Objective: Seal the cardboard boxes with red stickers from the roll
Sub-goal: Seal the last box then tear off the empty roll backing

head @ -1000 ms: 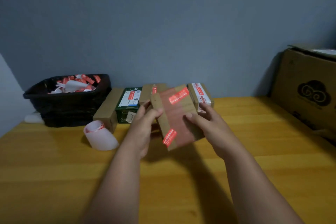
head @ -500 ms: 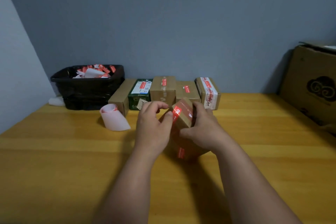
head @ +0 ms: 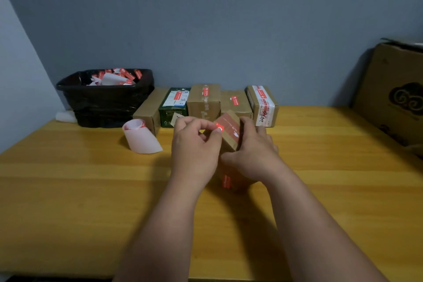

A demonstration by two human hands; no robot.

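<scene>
Dim, even indoor light falls from above and behind the camera, leaving the grey-blue wall (head: 229, 18) flat and the picture soft and slightly grainy. The forearms cast broad, soft shadows on the tabletop (head: 68, 190), which carries a faint sheen. A red sticker (head: 219, 126) glares overexposed. Wide-angle distortion bends the tabletop's edges and the large carton (head: 393, 94) at right.

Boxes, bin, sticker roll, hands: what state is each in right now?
Held box: tilted, gripped by both hands, red stickers on it.
Left hand: fingertips at the upper sticker.
Right hand: curled round the box.
Sticker roll: partly unrolled on the table.
Black bin: full of paper scraps.
Large carton: flaps open.
</scene>
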